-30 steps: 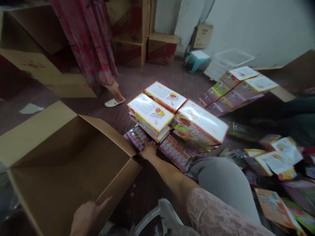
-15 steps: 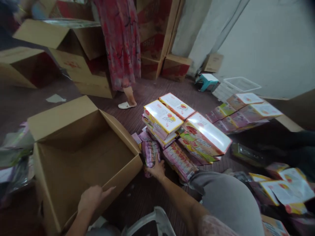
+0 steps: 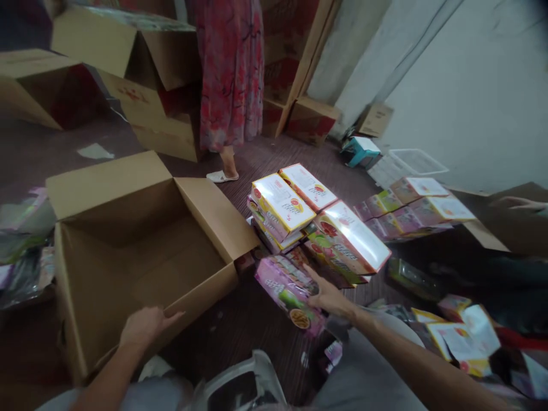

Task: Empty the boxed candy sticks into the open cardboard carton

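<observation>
A large open cardboard box [image 3: 145, 268] stands at the left, its inside bare and its flaps folded out. My left hand [image 3: 143, 328] grips its near wall at the rim, with the thumb lying along the outside. My right hand [image 3: 329, 295] is closed on a purple printed packet [image 3: 291, 294] with fruit pictures, tilted in front of the stacks. Part of the far side of the packet is hidden by my fingers. Just behind it sit stacked white-topped fruit-print boxes [image 3: 283, 205], beside a larger fruit-print box [image 3: 349, 234].
More cartons [image 3: 158, 108] stand behind, near a person in a red patterned skirt [image 3: 231, 74]. Another box stack [image 3: 422, 200] and a white plastic basket [image 3: 411, 162] are to the right. Opened packaging [image 3: 464, 337] lies at lower right, and another person's hand [image 3: 522, 204] shows at the right edge.
My right hand has moved right, and the purple packet it holds now shows its printed side. My left hand stays on the box rim. The view has shifted slightly.
</observation>
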Action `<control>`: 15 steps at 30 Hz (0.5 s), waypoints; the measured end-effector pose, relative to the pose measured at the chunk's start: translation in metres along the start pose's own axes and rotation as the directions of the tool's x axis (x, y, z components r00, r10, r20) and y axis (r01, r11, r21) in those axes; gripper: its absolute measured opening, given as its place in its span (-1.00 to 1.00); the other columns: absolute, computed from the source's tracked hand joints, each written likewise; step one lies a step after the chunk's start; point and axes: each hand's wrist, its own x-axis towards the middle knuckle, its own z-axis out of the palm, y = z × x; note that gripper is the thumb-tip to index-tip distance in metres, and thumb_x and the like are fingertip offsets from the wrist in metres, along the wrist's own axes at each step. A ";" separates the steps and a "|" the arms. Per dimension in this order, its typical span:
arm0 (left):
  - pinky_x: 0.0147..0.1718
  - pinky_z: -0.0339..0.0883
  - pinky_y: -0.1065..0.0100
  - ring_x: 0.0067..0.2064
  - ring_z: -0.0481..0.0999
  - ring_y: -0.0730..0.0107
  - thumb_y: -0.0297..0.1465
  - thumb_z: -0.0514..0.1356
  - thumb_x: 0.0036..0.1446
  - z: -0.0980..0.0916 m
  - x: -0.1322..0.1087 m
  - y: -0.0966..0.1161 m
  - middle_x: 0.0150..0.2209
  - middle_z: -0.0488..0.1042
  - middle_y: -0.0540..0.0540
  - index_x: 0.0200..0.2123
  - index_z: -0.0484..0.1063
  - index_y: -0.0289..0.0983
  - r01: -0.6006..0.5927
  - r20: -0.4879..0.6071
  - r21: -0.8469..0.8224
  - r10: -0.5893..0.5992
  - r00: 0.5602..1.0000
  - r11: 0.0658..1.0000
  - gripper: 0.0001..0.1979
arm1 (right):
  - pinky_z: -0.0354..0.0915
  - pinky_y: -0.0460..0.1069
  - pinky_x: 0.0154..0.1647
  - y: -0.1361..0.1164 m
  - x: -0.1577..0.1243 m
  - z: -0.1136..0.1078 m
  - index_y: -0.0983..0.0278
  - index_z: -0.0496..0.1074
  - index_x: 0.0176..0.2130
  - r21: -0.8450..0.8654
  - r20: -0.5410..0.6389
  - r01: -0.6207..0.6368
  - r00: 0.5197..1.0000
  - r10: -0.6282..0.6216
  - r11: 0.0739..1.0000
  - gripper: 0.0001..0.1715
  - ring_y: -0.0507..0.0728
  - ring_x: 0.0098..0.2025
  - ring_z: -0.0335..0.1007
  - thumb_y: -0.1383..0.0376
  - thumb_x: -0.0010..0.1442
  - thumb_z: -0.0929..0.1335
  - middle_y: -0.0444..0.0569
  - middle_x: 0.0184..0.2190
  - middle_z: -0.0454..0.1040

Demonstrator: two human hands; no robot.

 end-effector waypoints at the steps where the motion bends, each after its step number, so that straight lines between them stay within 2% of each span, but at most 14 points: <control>1: -0.17 0.39 0.21 -0.12 0.62 -0.05 -0.05 0.04 0.22 0.000 -0.003 -0.008 -0.24 0.64 -0.36 -0.13 0.67 -0.29 0.018 0.008 0.014 -0.018 1.000 1.000 -0.47 | 0.39 0.06 -0.08 0.006 -0.003 -0.011 0.16 0.20 0.39 -0.087 0.014 0.024 1.000 -0.023 0.996 0.12 0.24 -0.13 0.51 0.29 -0.14 0.48 0.03 -0.08 0.58; 3: -0.18 0.37 0.24 -0.11 0.62 -0.05 -0.07 0.07 0.20 0.000 -0.008 -0.024 -0.23 0.63 -0.34 -0.13 0.67 -0.27 0.035 0.008 0.052 -0.036 0.999 0.998 -0.50 | 0.33 0.12 0.08 0.017 -0.004 -0.023 0.11 0.18 0.40 -0.286 -0.018 0.032 0.999 -0.039 0.958 0.07 0.30 0.08 0.44 0.22 -0.05 0.48 0.12 0.09 0.49; 5: -0.18 0.36 0.24 -0.10 0.61 -0.06 -0.09 0.07 0.20 0.002 -0.011 -0.036 -0.21 0.63 -0.35 -0.12 0.67 -0.26 0.031 -0.005 0.088 -0.031 1.000 0.996 -0.51 | 0.20 0.26 0.23 0.029 0.001 -0.018 0.09 0.20 0.38 -0.474 -0.110 -0.015 0.993 -0.042 0.880 -0.06 0.40 0.29 0.24 0.11 0.08 0.45 0.21 0.28 0.31; 8: -0.17 0.35 0.25 -0.09 0.61 -0.07 -0.07 0.04 0.21 0.002 -0.011 -0.043 -0.20 0.63 -0.34 -0.11 0.67 -0.25 0.037 0.000 0.086 -0.037 0.999 0.996 -0.49 | 0.00 0.44 0.31 0.038 0.012 0.009 0.17 0.15 0.41 -0.607 -0.165 -0.109 0.986 0.009 0.787 -0.18 0.49 0.44 -0.07 0.07 0.26 0.35 0.28 0.43 0.04; 10: -0.18 0.35 0.25 -0.09 0.60 -0.08 -0.04 0.03 0.21 0.001 -0.009 -0.042 -0.21 0.64 -0.34 -0.12 0.67 -0.25 0.052 0.012 0.057 -0.053 0.999 0.997 -0.47 | -0.06 0.47 0.33 0.031 0.017 0.032 0.25 0.07 0.44 -0.593 -0.221 -0.165 0.975 0.038 0.788 -0.17 0.51 0.48 -0.19 0.09 0.31 0.30 0.31 0.46 -0.06; 11: -0.19 0.35 0.25 -0.09 0.61 -0.08 -0.04 0.03 0.21 0.000 -0.007 -0.041 -0.22 0.64 -0.34 -0.13 0.67 -0.25 0.061 0.019 0.050 -0.062 0.998 0.997 -0.47 | -0.10 0.46 0.35 0.022 0.018 0.043 0.28 0.05 0.44 -0.575 -0.256 -0.161 0.967 0.011 0.802 -0.16 0.51 0.49 -0.25 0.09 0.31 0.30 0.31 0.48 -0.11; 13: -0.18 0.35 0.24 -0.09 0.61 -0.09 -0.04 0.02 0.21 0.000 -0.003 -0.041 -0.22 0.63 -0.36 -0.16 0.68 -0.27 0.081 0.034 0.059 -0.083 0.996 0.995 -0.45 | -0.14 0.41 0.39 -0.005 0.022 0.064 0.29 0.04 0.44 -0.553 -0.254 -0.027 0.957 -0.137 0.833 -0.16 0.49 0.49 -0.26 0.08 0.32 0.29 0.27 0.48 -0.11; 15: -0.17 0.36 0.22 -0.08 0.61 -0.09 -0.05 0.01 0.21 0.000 0.002 -0.043 -0.21 0.63 -0.36 -0.16 0.68 -0.27 0.077 0.046 0.076 -0.080 0.996 0.994 -0.46 | -0.07 0.31 0.40 -0.039 0.033 0.084 0.32 0.06 0.43 -0.502 -0.132 0.185 0.949 -0.286 0.845 -0.19 0.42 0.44 -0.08 0.09 0.34 0.29 0.26 0.44 0.03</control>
